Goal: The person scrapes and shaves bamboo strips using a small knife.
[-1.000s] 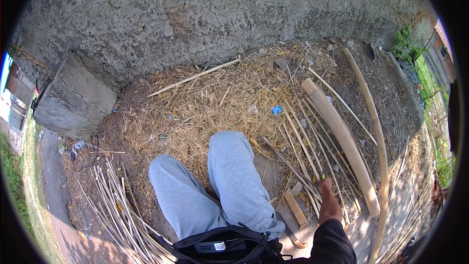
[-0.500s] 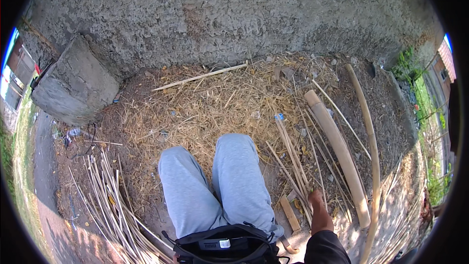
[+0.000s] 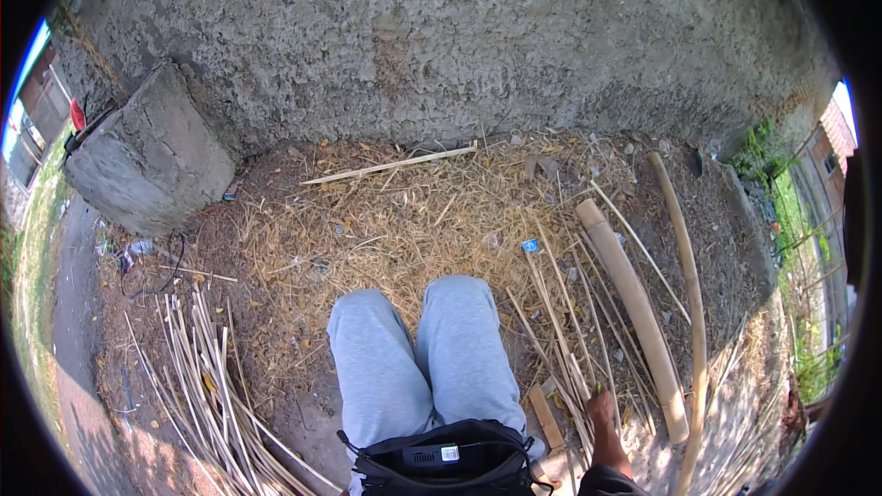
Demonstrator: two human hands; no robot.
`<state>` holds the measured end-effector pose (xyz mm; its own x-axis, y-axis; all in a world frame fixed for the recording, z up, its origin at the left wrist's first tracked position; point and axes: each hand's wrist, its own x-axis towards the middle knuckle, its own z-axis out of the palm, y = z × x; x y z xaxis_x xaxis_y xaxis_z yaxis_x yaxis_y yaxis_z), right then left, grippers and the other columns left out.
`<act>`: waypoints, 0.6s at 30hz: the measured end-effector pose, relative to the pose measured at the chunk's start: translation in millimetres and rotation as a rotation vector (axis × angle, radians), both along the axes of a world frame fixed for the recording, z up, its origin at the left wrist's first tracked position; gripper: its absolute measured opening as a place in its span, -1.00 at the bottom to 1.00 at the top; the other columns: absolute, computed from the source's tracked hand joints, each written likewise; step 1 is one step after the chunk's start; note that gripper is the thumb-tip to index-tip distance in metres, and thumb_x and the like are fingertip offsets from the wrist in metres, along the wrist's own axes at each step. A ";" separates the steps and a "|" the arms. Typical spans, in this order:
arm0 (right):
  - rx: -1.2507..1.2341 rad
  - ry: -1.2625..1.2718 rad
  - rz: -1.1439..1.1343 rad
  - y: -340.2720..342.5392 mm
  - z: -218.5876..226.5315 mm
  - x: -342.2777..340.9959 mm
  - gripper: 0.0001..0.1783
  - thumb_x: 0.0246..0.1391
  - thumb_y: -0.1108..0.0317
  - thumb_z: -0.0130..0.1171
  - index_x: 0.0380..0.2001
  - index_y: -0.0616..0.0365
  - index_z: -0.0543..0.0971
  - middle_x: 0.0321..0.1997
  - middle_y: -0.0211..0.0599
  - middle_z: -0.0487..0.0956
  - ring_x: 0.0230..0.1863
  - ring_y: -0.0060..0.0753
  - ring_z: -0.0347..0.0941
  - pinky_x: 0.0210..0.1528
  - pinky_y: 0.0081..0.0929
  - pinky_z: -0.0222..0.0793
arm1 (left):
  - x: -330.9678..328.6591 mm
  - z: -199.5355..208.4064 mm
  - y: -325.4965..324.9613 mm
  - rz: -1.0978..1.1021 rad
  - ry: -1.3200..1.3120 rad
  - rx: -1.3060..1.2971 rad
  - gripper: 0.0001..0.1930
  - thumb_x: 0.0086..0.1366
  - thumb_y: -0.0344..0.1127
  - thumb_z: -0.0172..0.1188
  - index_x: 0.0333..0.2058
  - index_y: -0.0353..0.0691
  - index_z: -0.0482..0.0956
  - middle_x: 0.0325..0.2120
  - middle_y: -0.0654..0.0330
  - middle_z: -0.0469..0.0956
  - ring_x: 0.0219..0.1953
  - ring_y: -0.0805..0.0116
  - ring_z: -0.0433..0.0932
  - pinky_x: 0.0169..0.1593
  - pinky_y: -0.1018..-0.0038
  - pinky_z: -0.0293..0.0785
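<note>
Head view: left of the thick bamboo piece [image 3: 637, 316], near its lower end, the right hand [image 3: 604, 415] is at the thin strips [image 3: 579, 377]; whether it pinches any, I cannot tell. Strips lie crossed and close, so lifting one could snag its neighbours.

The person wears loose light-grey trousers [image 3: 381, 358] and a black sleeve [image 3: 611, 480] above the bare right hand [image 3: 603, 411]. At the waist: black bag [image 3: 501, 459], gaping, black cords at its corners.
</note>
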<state>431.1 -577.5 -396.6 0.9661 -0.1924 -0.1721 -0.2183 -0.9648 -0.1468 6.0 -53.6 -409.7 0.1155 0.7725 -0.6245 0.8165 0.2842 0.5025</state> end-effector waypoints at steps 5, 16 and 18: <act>-0.066 -0.019 -0.011 5.7 55.3 -8.7 -0.70 0.11 0.40 0.11 -0.07 0.18 0.53 -0.18 0.08 0.58 -0.11 0.21 0.49 -0.08 0.00 0.38 | 3.4 -7.5 4.3 -0.058 0.005 -0.010 -0.84 0.30 -0.33 0.13 -0.19 -0.21 0.55 -0.40 0.00 0.51 -0.34 0.08 0.48 -0.25 0.20 0.47; -0.147 -0.399 -0.084 58.3 226.3 9.9 -0.54 -0.06 0.56 0.17 -0.01 0.10 0.54 -0.05 -0.08 0.54 -0.07 0.14 0.51 -0.09 -0.08 0.42 | -19.0 -35.4 11.0 -0.144 -0.005 0.012 -0.85 0.30 -0.35 0.13 -0.19 -0.21 0.57 -0.41 -0.02 0.52 -0.36 0.06 0.49 -0.26 0.19 0.47; -0.208 -0.488 -0.117 58.9 250.7 17.6 -0.58 -0.04 0.54 0.19 -0.04 0.04 0.56 -0.08 -0.19 0.55 -0.13 0.12 0.53 -0.14 -0.07 0.42 | -22.5 -43.2 10.4 -0.168 -0.014 0.014 -0.85 0.30 -0.35 0.13 -0.19 -0.20 0.57 -0.41 -0.02 0.53 -0.36 0.06 0.49 -0.27 0.18 0.47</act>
<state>448.6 -518.6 -145.9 0.8942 -0.2856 0.3446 -0.2801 -0.9576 -0.0667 -16.5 -43.3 -452.9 0.2519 0.7503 -0.6113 0.8449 0.1375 0.5169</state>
